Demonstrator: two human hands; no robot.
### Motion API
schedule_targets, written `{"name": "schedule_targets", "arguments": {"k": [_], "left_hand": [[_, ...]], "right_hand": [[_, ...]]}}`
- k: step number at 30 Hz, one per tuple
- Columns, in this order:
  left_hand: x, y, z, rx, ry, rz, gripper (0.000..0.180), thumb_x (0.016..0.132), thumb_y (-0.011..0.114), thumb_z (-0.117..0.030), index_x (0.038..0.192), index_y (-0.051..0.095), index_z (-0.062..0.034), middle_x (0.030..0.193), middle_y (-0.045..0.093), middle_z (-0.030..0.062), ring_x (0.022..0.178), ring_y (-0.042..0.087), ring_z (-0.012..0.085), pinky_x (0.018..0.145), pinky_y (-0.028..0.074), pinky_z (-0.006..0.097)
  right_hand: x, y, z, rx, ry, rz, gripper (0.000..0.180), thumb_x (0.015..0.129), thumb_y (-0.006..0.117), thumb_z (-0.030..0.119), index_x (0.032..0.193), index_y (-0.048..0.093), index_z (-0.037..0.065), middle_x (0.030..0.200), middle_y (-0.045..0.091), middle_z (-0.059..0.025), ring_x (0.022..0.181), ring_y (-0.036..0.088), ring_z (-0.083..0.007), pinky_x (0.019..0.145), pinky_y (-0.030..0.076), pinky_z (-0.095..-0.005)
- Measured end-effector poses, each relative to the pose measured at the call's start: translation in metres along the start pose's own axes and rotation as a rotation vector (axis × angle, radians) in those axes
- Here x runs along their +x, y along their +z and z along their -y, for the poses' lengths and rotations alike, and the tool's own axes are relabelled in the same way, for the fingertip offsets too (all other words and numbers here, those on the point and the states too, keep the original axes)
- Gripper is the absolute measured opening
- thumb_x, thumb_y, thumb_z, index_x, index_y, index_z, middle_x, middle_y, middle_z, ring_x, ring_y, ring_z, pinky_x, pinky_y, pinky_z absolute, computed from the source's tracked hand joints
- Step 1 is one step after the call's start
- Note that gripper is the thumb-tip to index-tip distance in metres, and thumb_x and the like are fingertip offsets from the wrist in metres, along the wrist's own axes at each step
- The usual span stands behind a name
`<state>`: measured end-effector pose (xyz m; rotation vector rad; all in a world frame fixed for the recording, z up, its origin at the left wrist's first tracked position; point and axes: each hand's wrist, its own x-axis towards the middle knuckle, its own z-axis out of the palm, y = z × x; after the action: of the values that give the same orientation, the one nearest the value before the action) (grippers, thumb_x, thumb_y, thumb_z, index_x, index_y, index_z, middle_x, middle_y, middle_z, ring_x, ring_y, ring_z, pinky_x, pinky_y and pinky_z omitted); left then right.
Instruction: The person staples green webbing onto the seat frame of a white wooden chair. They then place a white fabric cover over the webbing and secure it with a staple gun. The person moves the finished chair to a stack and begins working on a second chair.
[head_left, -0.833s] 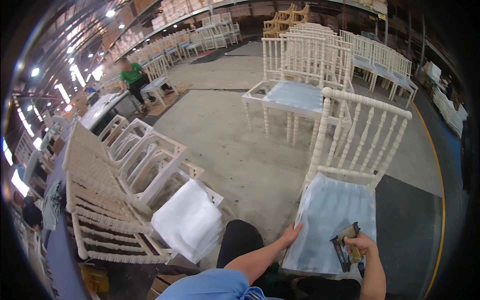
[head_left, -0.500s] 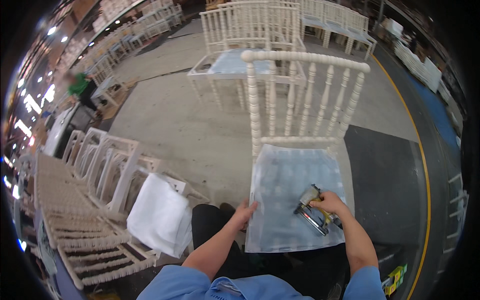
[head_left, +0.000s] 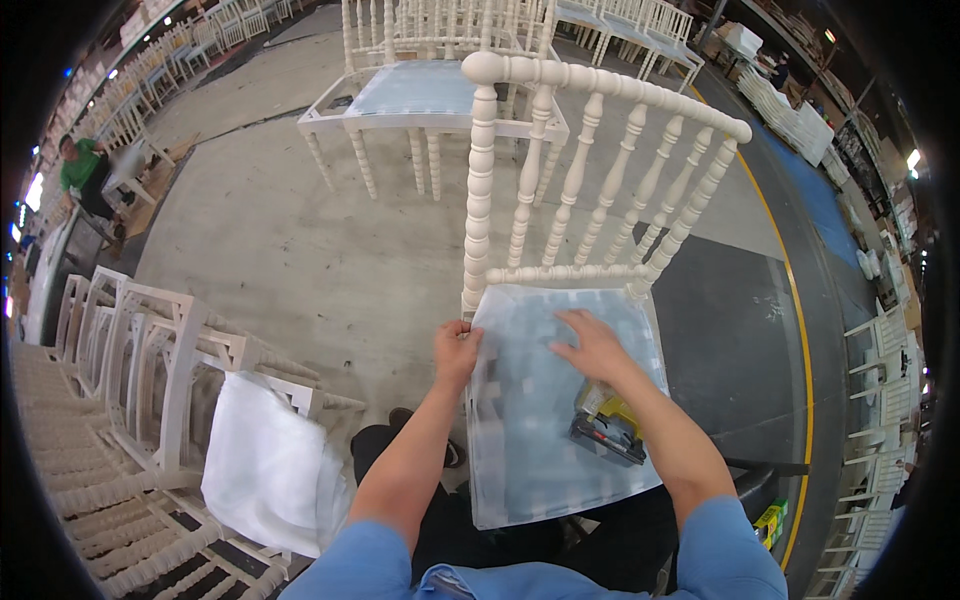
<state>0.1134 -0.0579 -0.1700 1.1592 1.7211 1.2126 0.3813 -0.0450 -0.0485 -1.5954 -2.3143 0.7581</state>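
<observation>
A cream chair with turned spindles (head_left: 600, 75) stands in front of me, a thin white see-through cloth (head_left: 530, 430) lying over its pale blue seat. At the seat's left rear edge, my left hand (head_left: 457, 352) pinches the cloth's border; the fingertips are partly hidden. My right hand (head_left: 594, 348) hovers over or rests on the seat's rear half, fingers apart and holding nothing. Under the right wrist and forearm, a yellow and black staple gun (head_left: 612, 428) lies on the seat, partly covered by the arm.
At my left are a folded pile of white cloth (head_left: 265, 460) and stacked cream chair frames (head_left: 170, 380). Another chair with a blue seat (head_left: 415, 90) stands ahead. A person in green (head_left: 82, 170) is far left. A yellow floor line (head_left: 790, 270) runs along the right.
My right hand has let go of the staple gun, leaving it on the seat, and moved toward the backrest. My left hand has slid rearward along the seat's left edge. The view has shifted.
</observation>
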Motion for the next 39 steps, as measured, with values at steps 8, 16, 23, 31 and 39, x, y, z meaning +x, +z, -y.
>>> {"name": "schedule_targets", "arguments": {"k": [8,16,23,31,39], "left_hand": [[-0.007,-0.016,-0.002,0.048,0.139,0.044,0.020,0.090,0.084,-0.016,0.102,0.080,-0.0008,0.131,0.066,0.0181,0.125,0.064,0.0320,0.106,0.050,0.042],[-0.008,-0.009,-0.013,-0.017,0.215,0.042,0.019,0.091,0.081,-0.017,0.100,0.080,0.0007,0.099,0.076,0.0123,0.088,0.072,0.0270,0.080,0.055,0.038],[0.000,-0.009,-0.017,-0.418,-0.206,0.205,0.022,0.102,0.075,-0.019,0.109,0.078,0.0015,0.088,0.070,-0.0025,0.072,0.057,0.0062,0.066,0.046,0.025],[0.011,-0.012,-0.033,-0.563,-0.478,0.300,0.017,0.102,0.074,-0.015,0.114,0.073,-0.0029,0.080,0.062,-0.0043,0.052,0.042,0.0045,0.046,0.031,0.025],[0.013,-0.021,-0.031,-0.595,-0.532,0.222,0.031,0.098,0.071,-0.008,0.128,0.061,-0.0068,0.080,0.062,-0.0009,0.049,0.044,0.0075,0.044,0.034,0.028]], "right_hand": [[0.107,0.039,0.018,-0.078,-0.091,0.155,0.075,0.085,0.087,0.041,0.146,0.061,0.006,0.157,0.056,-0.0177,0.146,0.052,-0.0354,0.122,0.041,-0.0444],[0.111,0.024,0.006,0.373,-0.109,0.217,0.029,0.094,0.079,0.031,0.106,0.079,0.004,0.095,0.078,-0.0133,0.088,0.071,-0.0252,0.084,0.056,-0.0390],[0.106,0.029,0.028,0.249,-0.115,0.033,0.038,0.100,0.073,0.038,0.098,0.076,0.001,0.094,0.075,-0.0216,0.086,0.070,-0.0362,0.081,0.055,-0.0454],[0.104,0.035,0.009,0.000,0.024,-0.001,0.051,0.102,0.067,0.050,0.093,0.075,0.000,0.093,0.073,-0.0246,0.092,0.070,-0.0455,0.084,0.054,-0.0528],[0.060,0.029,0.034,-0.200,-0.217,-0.172,0.041,0.096,0.077,0.029,0.131,0.069,0.010,0.124,0.069,-0.0133,0.124,0.062,-0.0356,0.111,0.043,-0.0532]]}}
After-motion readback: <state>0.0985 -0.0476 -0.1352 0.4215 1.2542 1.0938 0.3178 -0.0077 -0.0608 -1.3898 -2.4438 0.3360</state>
